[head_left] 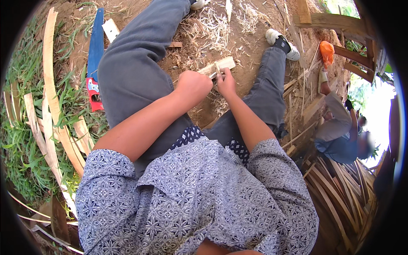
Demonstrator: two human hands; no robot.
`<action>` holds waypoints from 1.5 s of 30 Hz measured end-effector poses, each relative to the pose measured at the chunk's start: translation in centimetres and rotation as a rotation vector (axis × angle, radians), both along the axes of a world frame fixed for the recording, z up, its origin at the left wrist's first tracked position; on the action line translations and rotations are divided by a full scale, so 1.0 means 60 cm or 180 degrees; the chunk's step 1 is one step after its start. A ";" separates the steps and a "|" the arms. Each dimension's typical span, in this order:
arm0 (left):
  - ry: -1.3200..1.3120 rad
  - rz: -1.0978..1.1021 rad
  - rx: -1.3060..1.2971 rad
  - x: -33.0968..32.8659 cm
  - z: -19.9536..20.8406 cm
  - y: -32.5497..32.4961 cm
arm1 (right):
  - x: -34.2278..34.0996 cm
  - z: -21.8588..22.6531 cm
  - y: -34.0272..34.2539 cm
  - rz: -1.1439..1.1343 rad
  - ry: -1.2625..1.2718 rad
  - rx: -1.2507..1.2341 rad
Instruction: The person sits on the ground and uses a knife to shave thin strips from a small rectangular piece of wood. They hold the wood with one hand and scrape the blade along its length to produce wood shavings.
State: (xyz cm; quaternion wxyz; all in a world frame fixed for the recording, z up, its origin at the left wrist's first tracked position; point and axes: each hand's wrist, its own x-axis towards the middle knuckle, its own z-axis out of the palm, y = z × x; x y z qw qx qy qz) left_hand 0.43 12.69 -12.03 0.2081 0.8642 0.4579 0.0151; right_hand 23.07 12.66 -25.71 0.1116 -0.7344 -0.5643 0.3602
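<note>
Between my knees, both hands work close together over a pale wooden block on the ground. My left hand is closed in a fist, its palm side hidden. From it a short bright blade, apparently a knife's, points toward my right hand; the handle is covered. My right hand pinches a small wooden stick that stands up in front of the block. Whether the blade touches the stick I cannot tell.
Wood shavings litter the dirt ahead. A handsaw with a red handle lies left of my leg, by long wooden strips on grass. At right, another person sits near stacked slats and an orange bag.
</note>
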 end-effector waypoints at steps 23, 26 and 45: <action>0.0282 0.0668 -0.0929 -0.012 0.023 0.030 | -0.041 0.063 -0.004 0.0246 0.0749 -0.0047; 0.0233 0.0780 -0.1031 -0.011 0.005 0.023 | -0.017 0.033 -0.016 0.0197 0.0793 -0.0036; -0.0044 0.1319 -0.1590 -0.007 -0.010 0.046 | 0.005 -0.005 -0.003 -0.0278 0.0397 -0.0156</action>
